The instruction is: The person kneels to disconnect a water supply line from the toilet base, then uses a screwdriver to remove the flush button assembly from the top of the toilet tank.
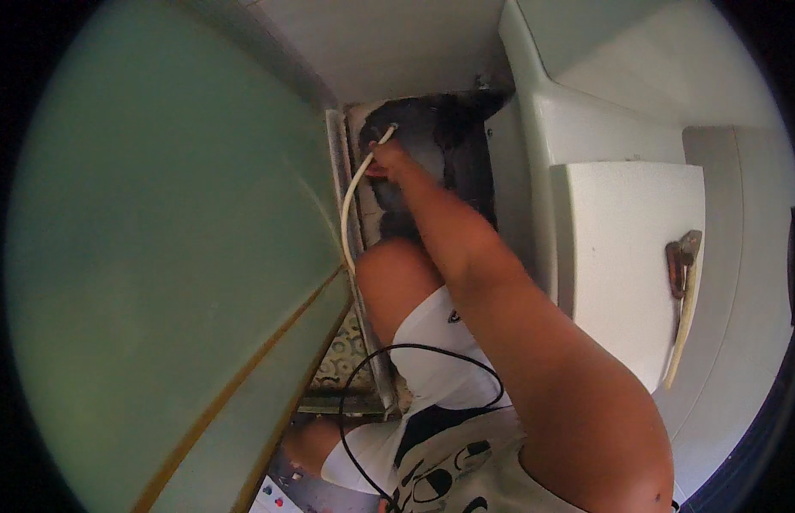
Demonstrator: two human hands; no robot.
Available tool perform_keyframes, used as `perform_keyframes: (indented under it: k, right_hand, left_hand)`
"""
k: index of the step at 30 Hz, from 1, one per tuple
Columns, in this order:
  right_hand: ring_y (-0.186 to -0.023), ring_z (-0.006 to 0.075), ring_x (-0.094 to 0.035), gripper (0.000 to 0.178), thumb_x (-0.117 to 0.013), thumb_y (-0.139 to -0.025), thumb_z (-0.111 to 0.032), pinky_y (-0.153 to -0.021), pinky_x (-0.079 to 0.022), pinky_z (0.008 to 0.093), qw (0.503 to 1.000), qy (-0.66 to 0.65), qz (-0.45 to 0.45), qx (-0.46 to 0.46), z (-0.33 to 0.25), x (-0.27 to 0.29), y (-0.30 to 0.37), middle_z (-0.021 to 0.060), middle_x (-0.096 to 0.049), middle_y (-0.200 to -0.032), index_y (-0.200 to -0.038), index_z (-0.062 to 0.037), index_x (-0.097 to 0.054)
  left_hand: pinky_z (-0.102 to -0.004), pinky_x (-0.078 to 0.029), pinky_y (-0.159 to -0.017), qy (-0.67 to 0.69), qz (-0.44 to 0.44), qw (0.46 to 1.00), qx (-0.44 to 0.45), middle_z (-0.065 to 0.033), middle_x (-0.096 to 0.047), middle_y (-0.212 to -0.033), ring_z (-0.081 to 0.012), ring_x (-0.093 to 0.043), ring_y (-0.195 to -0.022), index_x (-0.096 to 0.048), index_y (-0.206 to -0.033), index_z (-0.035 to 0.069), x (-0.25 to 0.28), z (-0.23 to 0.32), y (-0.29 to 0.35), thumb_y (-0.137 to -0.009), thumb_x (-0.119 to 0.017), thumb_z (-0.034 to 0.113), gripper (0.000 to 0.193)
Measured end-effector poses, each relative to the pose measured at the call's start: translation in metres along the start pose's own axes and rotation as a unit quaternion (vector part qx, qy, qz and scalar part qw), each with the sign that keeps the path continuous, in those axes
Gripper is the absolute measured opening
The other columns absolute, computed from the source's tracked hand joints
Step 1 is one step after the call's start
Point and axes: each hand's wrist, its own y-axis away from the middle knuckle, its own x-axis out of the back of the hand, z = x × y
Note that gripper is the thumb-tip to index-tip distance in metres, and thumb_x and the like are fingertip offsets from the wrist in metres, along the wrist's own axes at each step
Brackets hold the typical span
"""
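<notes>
My right arm reaches forward into a narrow gap, and my right hand [389, 161] is closed round a thin white hose [350, 205] close to its far end. The hose end sits just beyond my fingers, over a dark, wet-looking patch [423, 141] of floor. From there the hose curves back along the base of a greenish panel. Some of my fingers are hidden, turned away from view. My left hand does not show.
A large greenish frosted panel [175, 171] with a yellowish strip fills the left. On the right stands a glossy white fixture [538, 128] with a flat white lid [624, 231]. A tool [684, 256] with a reddish-brown head and long pale handle lies there. A black cord [423, 346] loops across my lap.
</notes>
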Motion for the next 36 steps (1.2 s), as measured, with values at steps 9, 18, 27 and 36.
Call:
perform_keyframes:
  k: [9, 18, 27, 36]
  right_hand:
    - [-0.089, 0.0261, -0.069, 0.042, -0.051, -0.105, -0.035, -0.067, -0.065, 0.0396, 0.997, -0.018, -0.03, 0.073, -0.024, -0.01, 0.144, 0.0128, -0.066, -0.101, -0.13, -0.0006, -0.054]
    - [-0.076, 0.0198, -0.068, 0.039, -0.053, -0.106, -0.036, -0.065, -0.059, 0.0356, 0.975, 0.011, 0.058, 0.213, 0.023, -0.031, 0.342, 0.0102, -0.068, -0.089, -0.119, 0.0009, -0.059]
    - [-0.062, 0.018, -0.068, 0.036, -0.058, -0.103, -0.029, -0.057, -0.053, 0.0336, 0.975, -0.123, 0.131, 0.129, 0.039, 0.011, 0.57, 0.0128, -0.07, -0.077, -0.122, 0.0014, -0.049]
    - [-0.073, 0.0102, -0.059, 0.021, -0.048, -0.108, -0.018, -0.066, -0.052, 0.027, 0.93, -0.248, 0.14, 0.233, 0.086, 0.086, 0.775, 0.0028, -0.06, -0.083, -0.124, -0.005, -0.046]
  left_hand:
    - [-0.0469, -0.039, -0.112, 0.064, -0.063, 0.941, 0.326, -0.0233, -0.054, -0.141, -0.0315, -0.051, -0.132, -0.041, -0.148, -0.003, 0.024, 0.016, 0.015, -0.101, -0.043, 0.056, 0.075]
    - [-0.0323, -0.049, -0.09, -0.168, -0.647, 0.56, 0.49, -0.0086, -0.064, -0.112, -0.0165, -0.057, -0.104, -0.059, -0.122, 0.0, 0.16, 0.045, 0.062, -0.1, -0.063, 0.018, 0.028]
    - [-0.0437, -0.048, -0.097, 0.053, -0.85, 0.46, 0.254, -0.0261, -0.063, -0.124, -0.0375, -0.058, -0.121, -0.061, -0.129, -0.001, 0.044, 0.109, 0.111, -0.092, -0.074, 0.031, 0.051]
    - [-0.0464, -0.046, -0.101, 0.241, -0.927, 0.172, 0.231, -0.0223, -0.061, -0.124, -0.0389, -0.059, -0.117, -0.067, -0.11, 0.005, 0.133, 0.131, 0.088, -0.08, -0.078, 0.015, 0.034]
